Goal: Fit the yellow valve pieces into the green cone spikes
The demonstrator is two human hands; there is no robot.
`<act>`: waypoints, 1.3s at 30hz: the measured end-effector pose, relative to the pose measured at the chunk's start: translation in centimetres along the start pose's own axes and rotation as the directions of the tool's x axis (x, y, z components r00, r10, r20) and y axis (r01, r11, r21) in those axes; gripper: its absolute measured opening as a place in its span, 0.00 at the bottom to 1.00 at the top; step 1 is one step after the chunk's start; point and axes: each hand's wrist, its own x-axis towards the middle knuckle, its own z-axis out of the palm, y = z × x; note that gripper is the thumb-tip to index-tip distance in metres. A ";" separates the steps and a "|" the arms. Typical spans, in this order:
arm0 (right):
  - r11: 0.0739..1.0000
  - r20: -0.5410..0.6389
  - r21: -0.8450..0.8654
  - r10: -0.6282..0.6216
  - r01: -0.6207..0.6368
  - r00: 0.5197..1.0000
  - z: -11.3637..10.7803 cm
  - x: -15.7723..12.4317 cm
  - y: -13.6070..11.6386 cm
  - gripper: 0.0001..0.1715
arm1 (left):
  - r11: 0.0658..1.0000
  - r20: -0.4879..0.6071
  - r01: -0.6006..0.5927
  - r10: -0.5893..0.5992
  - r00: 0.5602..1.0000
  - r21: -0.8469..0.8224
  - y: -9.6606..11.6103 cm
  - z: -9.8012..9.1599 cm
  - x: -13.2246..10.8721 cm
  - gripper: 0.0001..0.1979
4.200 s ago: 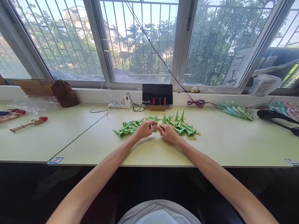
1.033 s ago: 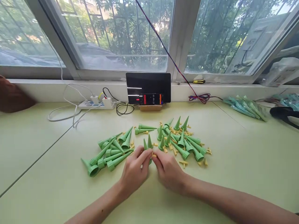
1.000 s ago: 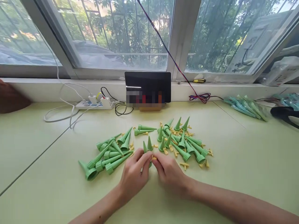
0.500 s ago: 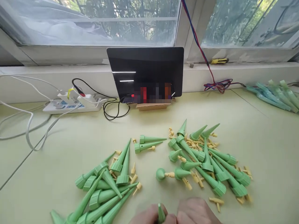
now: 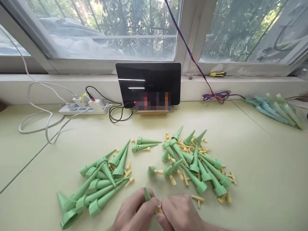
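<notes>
- Compared with half a second ago, the view has tipped upward, so both hands sit higher and show more fully; the loose cones seem to lie where they did.
- The left hand [image 5: 137, 213] is curled around a green cone [image 5: 146, 194], its tip poking up past the fingers, low over the near side of the table [image 5: 250, 160].
- The right hand [image 5: 181, 211] meets it, fingertips pinched on a small yellow piece [image 5: 159, 209]; I can't tell how far it sits in the cone.
- Just beyond, a few standing cones [image 5: 167, 171] have yellow bits sticking out at the base, between the left heap [image 5: 103, 189] and right heap [image 5: 201, 170].
- I'd judge the cone light, stiff plastic, its smooth taper apt to slip; best held near the broad, faceted end.
- The yellow piece looks rigid and fiddly; I'd pinch its thicker part, as the thin stem might snap if levered sideways.
</notes>
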 end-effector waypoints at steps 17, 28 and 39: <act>0.926 0.178 0.275 0.214 -0.257 0.961 -1.9 0.0 0.1 0.19 | 0.992 0.035 -0.083 0.079 0.996 0.099 -0.4 0.5 1.5 0.13; 0.887 0.244 0.304 0.279 -0.347 0.929 -1.8 0.7 0.6 0.22 | 0.973 0.149 -0.159 0.135 0.980 0.168 -1.6 -1.1 2.0 0.11; 0.908 0.181 0.270 0.280 -0.321 0.943 -1.6 0.7 0.8 0.24 | 0.976 0.104 -0.123 0.105 0.989 0.182 -2.3 -0.9 2.3 0.11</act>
